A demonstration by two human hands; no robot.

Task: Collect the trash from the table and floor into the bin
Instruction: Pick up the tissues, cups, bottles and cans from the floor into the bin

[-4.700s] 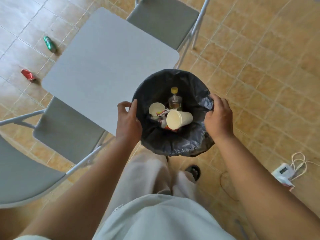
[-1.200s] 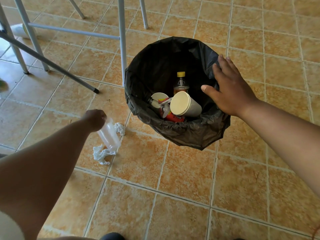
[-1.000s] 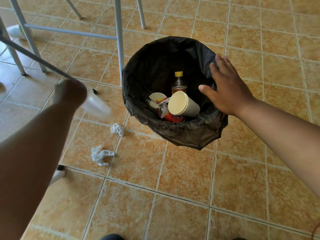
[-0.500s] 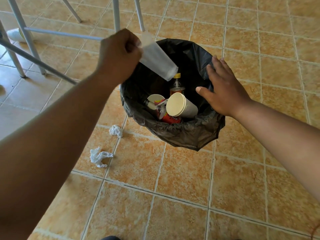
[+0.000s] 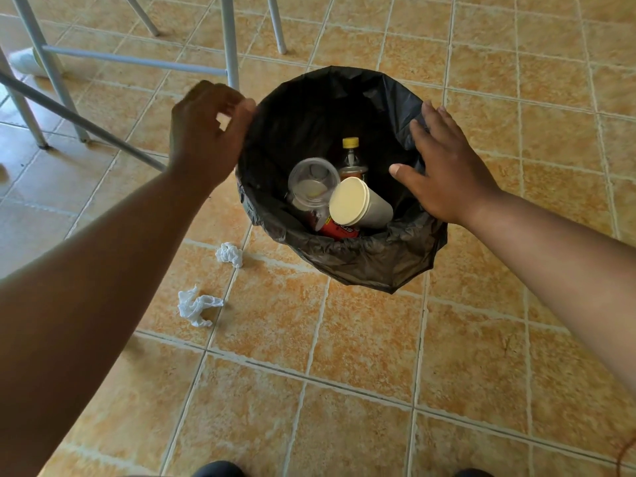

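Fingers (image 5: 237,101) of the left hand (image 5: 206,139) are loosely curled and hold nothing, poised just beside the left rim of the round bin lined with a black plastic bag (image 5: 361,266). The right hand (image 5: 447,166) lies flat, its fingers straight, on the bag at the right rim.

Inside the bin lie a clear plastic cup (image 5: 311,184), a cream paper cup (image 5: 358,204), a brown bottle with a yellow cap (image 5: 351,156) and a red can (image 5: 339,230), so much looks collected.

Two crumpled white tissue wads (image 5: 230,254) (image 5: 196,306) remain on the tiled floor (image 5: 344,356), near the bin's left side. A white object (image 5: 27,63) among the grey metal legs (image 5: 230,39) may be litter too. The desk top is out of view.
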